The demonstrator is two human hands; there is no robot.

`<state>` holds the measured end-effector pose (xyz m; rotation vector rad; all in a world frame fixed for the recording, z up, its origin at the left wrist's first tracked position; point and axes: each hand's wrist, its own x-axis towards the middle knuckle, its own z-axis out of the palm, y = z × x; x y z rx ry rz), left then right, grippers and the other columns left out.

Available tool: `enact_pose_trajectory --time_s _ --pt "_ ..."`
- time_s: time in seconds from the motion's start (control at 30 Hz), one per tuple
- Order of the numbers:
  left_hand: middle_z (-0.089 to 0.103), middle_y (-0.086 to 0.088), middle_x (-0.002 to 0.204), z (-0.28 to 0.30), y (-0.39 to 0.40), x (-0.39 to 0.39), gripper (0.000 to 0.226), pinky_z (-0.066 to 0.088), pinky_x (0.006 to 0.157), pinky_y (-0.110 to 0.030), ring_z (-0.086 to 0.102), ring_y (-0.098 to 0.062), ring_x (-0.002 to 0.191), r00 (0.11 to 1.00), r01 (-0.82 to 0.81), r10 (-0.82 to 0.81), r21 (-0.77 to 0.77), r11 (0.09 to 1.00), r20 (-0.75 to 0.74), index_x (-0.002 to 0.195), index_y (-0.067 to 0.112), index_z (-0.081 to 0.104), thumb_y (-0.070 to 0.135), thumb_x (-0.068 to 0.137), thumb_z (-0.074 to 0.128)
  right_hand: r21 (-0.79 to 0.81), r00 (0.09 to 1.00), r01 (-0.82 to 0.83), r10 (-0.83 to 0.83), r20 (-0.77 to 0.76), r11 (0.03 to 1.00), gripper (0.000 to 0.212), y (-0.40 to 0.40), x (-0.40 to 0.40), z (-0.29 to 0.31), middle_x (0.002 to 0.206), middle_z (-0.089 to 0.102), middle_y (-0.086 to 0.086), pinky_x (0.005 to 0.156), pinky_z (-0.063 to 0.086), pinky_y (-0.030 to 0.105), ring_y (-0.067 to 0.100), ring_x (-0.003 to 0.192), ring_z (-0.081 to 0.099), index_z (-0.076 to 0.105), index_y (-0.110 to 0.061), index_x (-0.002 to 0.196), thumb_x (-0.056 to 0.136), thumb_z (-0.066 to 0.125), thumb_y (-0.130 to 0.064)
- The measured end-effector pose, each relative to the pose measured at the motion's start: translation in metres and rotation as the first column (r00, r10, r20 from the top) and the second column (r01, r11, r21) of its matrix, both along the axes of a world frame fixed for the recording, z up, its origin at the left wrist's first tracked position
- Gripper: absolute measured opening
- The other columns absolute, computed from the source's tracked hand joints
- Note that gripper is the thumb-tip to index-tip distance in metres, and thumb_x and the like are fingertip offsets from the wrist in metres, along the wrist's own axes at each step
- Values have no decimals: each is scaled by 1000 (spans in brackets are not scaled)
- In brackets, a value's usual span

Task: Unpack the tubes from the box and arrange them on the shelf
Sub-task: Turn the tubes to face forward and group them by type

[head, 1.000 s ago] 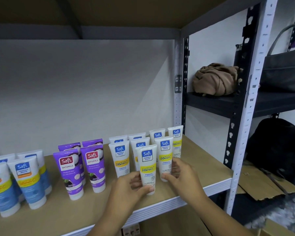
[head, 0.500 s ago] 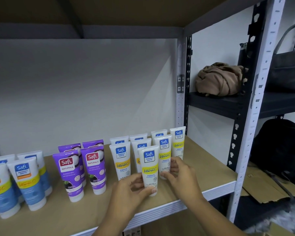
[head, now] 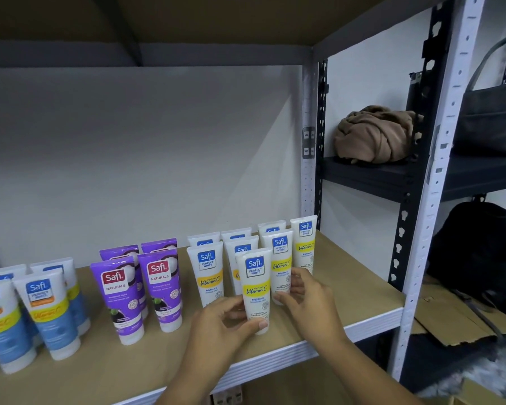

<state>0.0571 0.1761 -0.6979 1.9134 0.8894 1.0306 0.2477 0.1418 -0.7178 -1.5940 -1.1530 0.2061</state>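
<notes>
L hand [head: 216, 325] pinching front tube [head: 256, 287], upright on shelf [head: 348, 299]; R hand [head: 310, 305] fingers curling round tube's right side, touching white tubes [head: 281, 258] behind.

Both forearms reach in from six o'clock. The left hand [head: 222, 325] curls thumb and fingers [head: 234, 312] around something at its two o'clock; the right hand [head: 310, 302] curls its fingers toward nine o'clock, pinching too.

Purple tubes [head: 116, 296], white tubes [head: 256, 290] (yellow-banded)
</notes>
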Motion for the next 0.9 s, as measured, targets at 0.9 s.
enact_pose_trajectory --time_s 0.9 --pt "75 13 92 -9 -34 138 21 57 83 -20 69 2 86 989 -145 142 82 986 40 101 22 76 21 80 80 -386 788 -64 284 547 920 63 -86 131 -19 150 27 -29 121 12 18 -14 142 15 39 -41 145 88 48 -66"
